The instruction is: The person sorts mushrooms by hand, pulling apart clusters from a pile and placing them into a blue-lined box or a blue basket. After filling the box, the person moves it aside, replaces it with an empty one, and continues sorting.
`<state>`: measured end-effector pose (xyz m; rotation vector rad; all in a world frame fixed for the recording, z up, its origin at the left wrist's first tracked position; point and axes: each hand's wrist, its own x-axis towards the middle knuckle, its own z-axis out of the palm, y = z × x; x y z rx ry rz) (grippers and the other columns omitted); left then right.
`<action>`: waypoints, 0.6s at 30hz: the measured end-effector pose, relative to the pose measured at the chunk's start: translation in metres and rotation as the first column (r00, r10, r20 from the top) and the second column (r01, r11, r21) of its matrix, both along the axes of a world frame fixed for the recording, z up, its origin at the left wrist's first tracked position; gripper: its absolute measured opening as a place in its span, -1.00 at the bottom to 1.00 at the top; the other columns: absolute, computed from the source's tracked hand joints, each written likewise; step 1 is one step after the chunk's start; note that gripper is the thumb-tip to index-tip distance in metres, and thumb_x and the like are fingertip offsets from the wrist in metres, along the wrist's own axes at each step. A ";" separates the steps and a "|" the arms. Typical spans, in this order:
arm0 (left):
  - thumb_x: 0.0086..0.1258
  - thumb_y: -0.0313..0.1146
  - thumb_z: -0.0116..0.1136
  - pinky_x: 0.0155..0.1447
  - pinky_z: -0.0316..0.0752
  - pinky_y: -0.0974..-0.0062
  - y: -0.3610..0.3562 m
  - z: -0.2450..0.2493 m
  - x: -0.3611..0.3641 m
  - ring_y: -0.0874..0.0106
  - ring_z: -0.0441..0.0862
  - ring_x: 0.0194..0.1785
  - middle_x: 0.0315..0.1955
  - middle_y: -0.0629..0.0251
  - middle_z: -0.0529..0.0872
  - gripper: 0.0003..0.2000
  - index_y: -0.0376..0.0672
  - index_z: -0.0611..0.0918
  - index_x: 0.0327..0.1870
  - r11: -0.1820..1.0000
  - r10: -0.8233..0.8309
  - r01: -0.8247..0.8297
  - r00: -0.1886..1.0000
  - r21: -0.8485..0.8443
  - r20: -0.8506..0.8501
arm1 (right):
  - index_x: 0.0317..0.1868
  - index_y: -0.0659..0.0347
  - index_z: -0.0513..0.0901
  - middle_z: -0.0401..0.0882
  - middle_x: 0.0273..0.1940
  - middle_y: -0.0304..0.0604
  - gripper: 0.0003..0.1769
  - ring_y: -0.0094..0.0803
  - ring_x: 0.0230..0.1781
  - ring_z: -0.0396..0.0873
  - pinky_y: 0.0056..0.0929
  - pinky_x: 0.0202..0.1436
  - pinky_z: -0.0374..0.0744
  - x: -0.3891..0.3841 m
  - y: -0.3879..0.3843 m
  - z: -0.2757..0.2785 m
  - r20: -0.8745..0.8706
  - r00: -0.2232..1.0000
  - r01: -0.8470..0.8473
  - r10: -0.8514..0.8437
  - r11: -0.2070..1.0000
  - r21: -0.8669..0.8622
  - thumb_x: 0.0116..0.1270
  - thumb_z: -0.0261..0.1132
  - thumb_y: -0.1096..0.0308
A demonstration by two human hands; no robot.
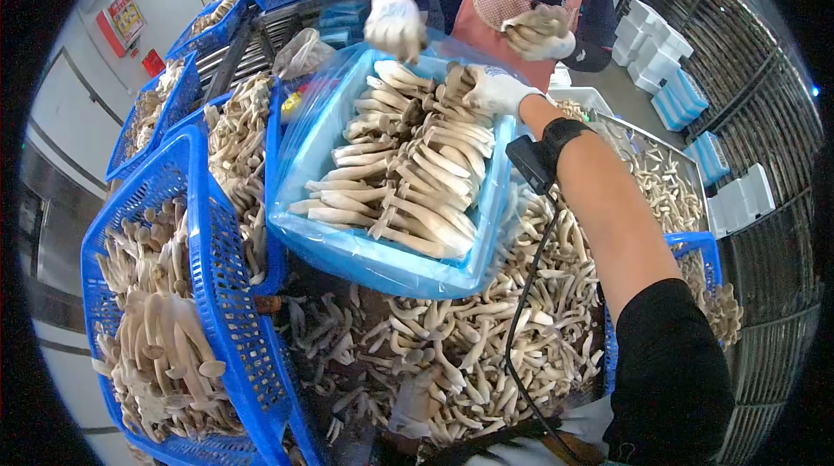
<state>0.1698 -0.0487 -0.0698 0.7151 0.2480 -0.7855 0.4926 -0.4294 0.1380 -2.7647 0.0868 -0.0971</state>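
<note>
My white-gloved right hand [495,89], closed on pale long-stemmed mushrooms [455,81], lies at one o'clock of the blue plastic-lined box [373,263]; stems parallel, I think for tight packing.

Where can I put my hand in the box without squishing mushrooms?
Only a bare strip along the left wall of the box, beside the mushrooms. The far end is crowded by the right hand and a co-worker's hand. Blue baskets are full.

mushrooms [408,179] in tray [373,262] | tray on pile [469,336] | basket [217,292] left
</note>
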 end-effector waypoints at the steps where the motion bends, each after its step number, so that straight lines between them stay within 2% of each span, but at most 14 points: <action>1: 0.47 -0.51 0.06 -0.19 0.54 0.52 0.000 -0.001 -0.002 0.50 0.61 -0.19 -0.20 0.32 0.63 -0.79 -0.19 0.56 0.08 1.000 0.015 -0.016 0.999 0.025 0.047 | -0.03 0.39 0.51 0.60 -0.05 0.25 -0.49 0.03 0.09 0.55 -0.21 0.12 0.47 -0.001 0.000 0.003 0.041 0.999 0.008 -0.010 0.999 0.037 0.08 0.35 0.21; 3: 0.47 -0.51 0.06 -0.18 0.53 0.52 0.001 -0.003 -0.008 0.51 0.61 -0.19 -0.20 0.32 0.62 -0.79 -0.19 0.56 0.08 0.994 0.048 -0.063 0.985 0.087 0.168 | 0.00 0.42 0.51 0.59 -0.02 0.25 -0.46 0.02 0.10 0.55 -0.23 0.13 0.48 0.000 -0.003 0.007 0.118 0.993 0.019 -0.032 0.993 0.116 0.09 0.36 0.21; 4: 0.47 -0.51 0.06 -0.17 0.53 0.52 0.002 -0.005 -0.011 0.51 0.61 -0.19 -0.20 0.32 0.62 -0.79 -0.19 0.56 0.08 0.989 0.053 -0.081 0.975 0.122 0.217 | 0.10 0.47 0.46 0.58 0.03 0.25 -0.36 -0.01 0.13 0.56 -0.25 0.13 0.48 0.010 -0.010 -0.003 0.199 0.975 0.074 -0.101 0.988 0.138 0.10 0.37 0.19; 5: 0.47 -0.50 0.07 -0.17 0.53 0.52 0.002 -0.010 -0.013 0.51 0.61 -0.19 -0.20 0.32 0.62 -0.78 -0.20 0.56 0.08 0.984 0.056 -0.095 0.967 0.148 0.249 | 0.14 0.47 0.43 0.57 0.05 0.24 -0.33 -0.02 0.13 0.56 -0.26 0.14 0.48 0.015 -0.018 -0.014 0.172 0.982 0.060 -0.082 0.990 0.126 0.11 0.37 0.18; 7: 0.47 -0.50 0.05 -0.14 0.58 0.47 0.011 -0.029 -0.012 0.48 0.62 -0.16 -0.16 0.32 0.62 -0.77 -0.14 0.55 0.10 0.992 0.001 -0.016 0.993 0.125 0.118 | 0.21 0.47 0.38 0.55 0.09 0.24 -0.26 -0.04 0.14 0.56 -0.27 0.16 0.48 0.004 -0.005 -0.004 0.116 0.992 0.033 -0.044 0.995 0.099 0.12 0.38 0.17; 9: 0.50 -0.51 0.00 -0.12 0.66 0.42 0.022 -0.038 -0.008 0.43 0.66 -0.13 -0.07 0.35 0.63 -0.75 -0.01 0.53 0.12 0.985 -0.134 0.099 0.953 -0.140 -0.270 | 0.26 0.41 0.33 0.53 0.13 0.23 -0.28 0.02 0.17 0.52 -0.26 0.19 0.47 -0.006 0.011 0.003 -0.035 0.999 -0.029 0.027 0.998 -0.063 0.21 0.30 0.13; 11: 0.47 -0.50 0.04 -0.08 0.62 0.41 0.017 -0.038 -0.013 0.43 0.65 -0.12 -0.08 0.33 0.63 -0.75 -0.07 0.53 0.12 0.990 -0.141 0.142 0.987 0.005 -0.071 | 0.29 0.39 0.32 0.51 0.14 0.25 -0.30 0.05 0.19 0.49 -0.23 0.21 0.47 -0.009 0.022 0.003 -0.134 0.983 -0.158 0.125 0.950 -0.269 0.28 0.24 0.08; 12: 0.46 -0.49 0.06 -0.06 0.60 0.41 0.013 -0.038 -0.016 0.44 0.64 -0.11 -0.08 0.32 0.63 -0.75 -0.10 0.53 0.12 0.985 -0.154 0.150 0.988 0.082 0.034 | 0.31 0.37 0.31 0.49 0.13 0.29 -0.32 0.13 0.22 0.44 -0.17 0.23 0.44 -0.016 0.024 -0.012 -0.127 0.982 -0.179 0.140 0.902 -0.393 0.36 0.13 0.03; 14: 0.44 -0.49 0.10 -0.03 0.56 0.40 0.009 -0.036 -0.018 0.44 0.63 -0.10 -0.09 0.29 0.63 -0.74 -0.16 0.53 0.12 0.961 -0.196 0.138 0.951 0.239 0.238 | 0.30 0.38 0.34 0.40 0.23 0.32 -0.36 0.16 0.26 0.40 -0.12 0.31 0.39 -0.010 0.026 -0.017 -0.228 0.969 -0.177 0.098 0.917 -0.357 0.41 0.03 0.03; 15: 0.43 -0.48 0.11 0.00 0.55 0.41 0.008 -0.030 -0.018 0.44 0.62 -0.09 -0.08 0.29 0.63 -0.74 -0.18 0.53 0.12 0.966 -0.167 0.121 0.967 0.230 0.191 | 0.27 0.39 0.37 0.38 0.26 0.31 -0.39 0.15 0.27 0.40 -0.10 0.34 0.37 -0.012 0.029 -0.010 -0.275 0.956 -0.187 0.096 0.926 -0.327 0.42 0.00 0.05; 16: 0.42 -0.48 0.13 0.02 0.54 0.41 0.006 -0.019 -0.015 0.44 0.62 -0.08 -0.06 0.28 0.62 -0.73 -0.19 0.54 0.12 0.970 -0.136 0.102 0.980 0.221 0.143 | 0.27 0.37 0.38 0.38 0.27 0.30 -0.41 0.13 0.28 0.40 -0.12 0.34 0.37 -0.010 0.028 -0.009 -0.234 0.967 -0.170 0.098 0.936 -0.309 0.42 -0.01 0.08; 17: 0.42 -0.47 0.13 0.04 0.53 0.42 0.005 -0.006 -0.014 0.43 0.61 -0.06 -0.04 0.29 0.62 -0.72 -0.19 0.54 0.12 0.990 -0.062 0.069 0.996 0.127 -0.060 | 0.28 0.36 0.38 0.39 0.27 0.28 -0.42 0.12 0.29 0.39 -0.13 0.35 0.37 -0.008 0.025 -0.008 -0.193 0.976 -0.151 0.097 0.945 -0.291 0.41 -0.03 0.11; 18: 0.41 -0.47 0.14 0.06 0.53 0.43 0.004 0.003 -0.013 0.43 0.61 -0.04 -0.01 0.29 0.62 -0.72 -0.18 0.54 0.12 0.999 -0.006 0.017 0.964 0.038 -0.266 | 0.28 0.35 0.38 0.39 0.28 0.27 -0.44 0.10 0.30 0.39 -0.15 0.35 0.37 -0.009 0.023 -0.009 -0.152 0.984 -0.131 0.092 0.953 -0.274 0.41 -0.04 0.14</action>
